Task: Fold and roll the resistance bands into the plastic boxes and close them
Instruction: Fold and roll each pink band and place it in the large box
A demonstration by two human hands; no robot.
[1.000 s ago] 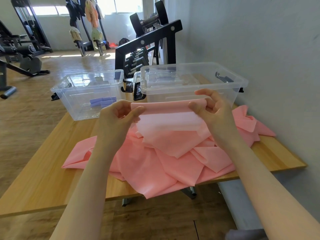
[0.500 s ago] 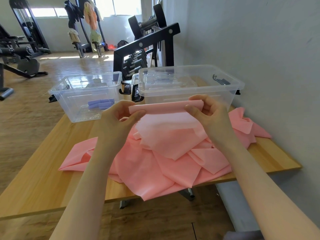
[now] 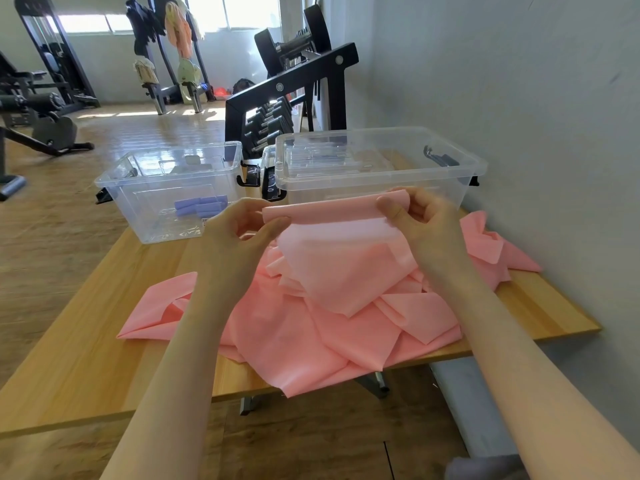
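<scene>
Pink band [image 3: 332,251] held up above the table, its top edge rolled into a tight tube running left to right; the loose tail hangs down from the roll onto the heap below. Left hand [image 3: 242,230] pinches the left end of the roll, thumb in front, fingers curled behind. Right hand [image 3: 420,216] pinches the right end the same way, thumb pressed on the front of the roll.

Under the hands: heap of pink bands [image 3: 311,327], crumpled and overlapping, spread across the wooden table [image 3: 86,358], one corner drooping over the near edge.

Behind the roll, right: clear box [image 3: 381,168] with its lid on, dark latch at the right end. Left of it, well apart from the hands: open clear box [image 3: 166,188], no lid, with a few purple rolls [image 3: 201,206] lying on its floor.

Beyond the table: black dumbbell rack [image 3: 287,102] against the grey wall [image 3: 502,98]; gym machines farther off on a wooden floor.
</scene>
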